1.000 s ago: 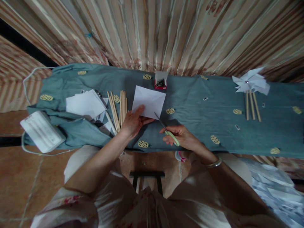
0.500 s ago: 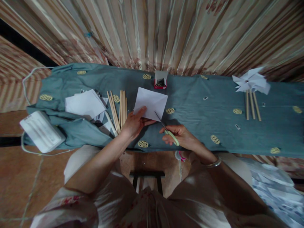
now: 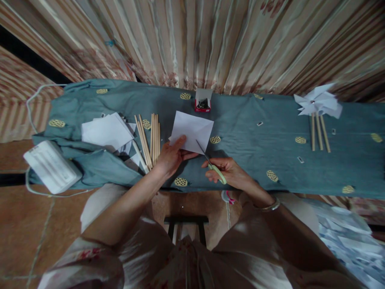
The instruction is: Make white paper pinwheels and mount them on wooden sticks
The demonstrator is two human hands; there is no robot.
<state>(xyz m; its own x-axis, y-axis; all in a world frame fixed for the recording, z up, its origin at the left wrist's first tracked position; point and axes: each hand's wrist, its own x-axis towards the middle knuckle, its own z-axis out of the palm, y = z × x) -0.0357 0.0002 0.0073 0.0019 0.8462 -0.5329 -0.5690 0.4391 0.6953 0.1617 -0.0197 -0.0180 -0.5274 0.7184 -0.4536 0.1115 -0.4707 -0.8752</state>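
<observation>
A square white paper [image 3: 193, 129] is held over the cloth by my left hand [image 3: 171, 157], thumb on top and fingers beneath its lower left part. My right hand [image 3: 227, 171] is closed round the pale green handles of the scissors [image 3: 217, 172]. The blades point up and left and lie over the paper's lower right corner area. Behind the paper stands a small open red box [image 3: 202, 105] with dark small items inside. Thin wooden sticks [image 3: 155, 138] lie in two groups left of the paper.
White papers [image 3: 105, 130] are piled at the left, near a white power strip [image 3: 54, 166] with a cable. White paper pinwheels [image 3: 319, 101] on sticks lie at the right. Beneath everything is a green cloth [image 3: 246, 148] with pineapple prints, in front of a striped curtain [image 3: 186, 44].
</observation>
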